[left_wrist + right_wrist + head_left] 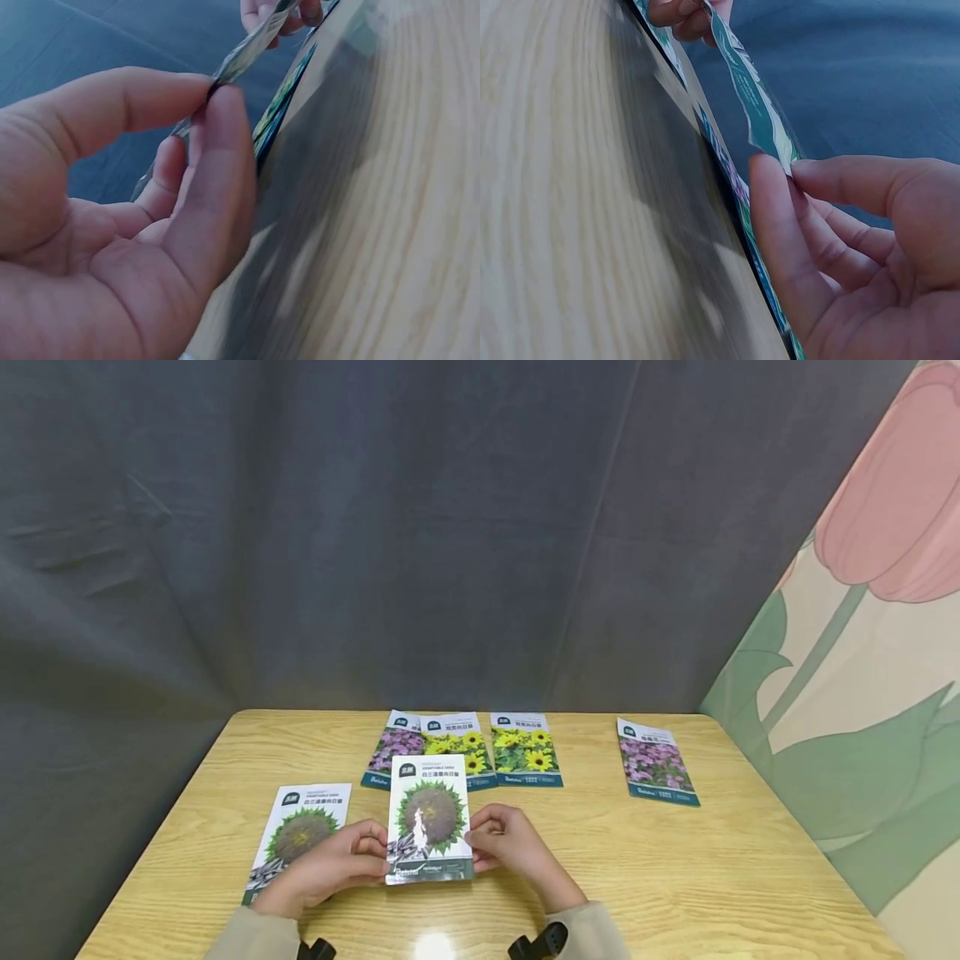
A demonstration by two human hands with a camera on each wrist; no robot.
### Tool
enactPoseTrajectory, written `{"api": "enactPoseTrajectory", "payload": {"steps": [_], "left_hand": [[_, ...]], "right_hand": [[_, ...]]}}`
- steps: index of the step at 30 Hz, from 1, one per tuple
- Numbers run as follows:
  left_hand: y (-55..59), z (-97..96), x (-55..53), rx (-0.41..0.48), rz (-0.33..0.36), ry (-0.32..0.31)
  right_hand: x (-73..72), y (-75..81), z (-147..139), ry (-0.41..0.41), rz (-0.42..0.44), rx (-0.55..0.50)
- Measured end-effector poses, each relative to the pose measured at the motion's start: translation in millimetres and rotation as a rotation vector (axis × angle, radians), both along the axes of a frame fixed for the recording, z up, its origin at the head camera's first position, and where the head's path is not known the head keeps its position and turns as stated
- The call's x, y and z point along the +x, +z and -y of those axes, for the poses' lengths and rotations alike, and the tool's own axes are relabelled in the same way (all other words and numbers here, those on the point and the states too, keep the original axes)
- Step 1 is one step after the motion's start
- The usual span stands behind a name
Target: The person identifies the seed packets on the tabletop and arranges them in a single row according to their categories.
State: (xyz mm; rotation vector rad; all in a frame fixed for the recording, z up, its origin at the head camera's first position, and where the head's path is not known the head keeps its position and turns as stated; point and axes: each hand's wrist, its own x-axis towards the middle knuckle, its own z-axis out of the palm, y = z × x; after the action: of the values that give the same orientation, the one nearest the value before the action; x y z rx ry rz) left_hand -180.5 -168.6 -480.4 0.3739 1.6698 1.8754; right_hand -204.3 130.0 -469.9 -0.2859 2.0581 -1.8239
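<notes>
We've got a dark curtain (420, 543) behind, tulip-painted wall (862, 718) at right, wooden surface (675, 877) below. We see the front white packet (431, 818) raised off the surface, between both hands. Lying flat: side white packet (303, 837), partly hidden by an arm; left purple packet (393, 745), overlapped by left yellow packet (453, 735); right yellow packet (527, 750) just beside; right purple packet (660, 764) well apart. We note left hand (333, 864) and right hand (517, 843) each pinching one side edge of the raised packet.
</notes>
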Motion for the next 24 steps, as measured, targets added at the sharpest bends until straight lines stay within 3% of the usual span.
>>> {"api": "enactPoseTrajectory", "payload": {"steps": [4, 13, 24], "left_hand": [[0.8, 5.7, 0.8, -0.031, 0.018, 0.001], [1.0, 14.3, 1.3, -0.157, 0.066, 0.099], [3.2, 24.0, 0.1, -0.299, 0.029, 0.153]], "right_hand": [[2.0, -2.4, 6.9, 0.008, 0.010, -0.007], [7.2, -8.2, 19.5, 0.027, 0.063, -0.025], [11.6, -16.2, 36.0, 0.019, 0.083, -0.060]]}}
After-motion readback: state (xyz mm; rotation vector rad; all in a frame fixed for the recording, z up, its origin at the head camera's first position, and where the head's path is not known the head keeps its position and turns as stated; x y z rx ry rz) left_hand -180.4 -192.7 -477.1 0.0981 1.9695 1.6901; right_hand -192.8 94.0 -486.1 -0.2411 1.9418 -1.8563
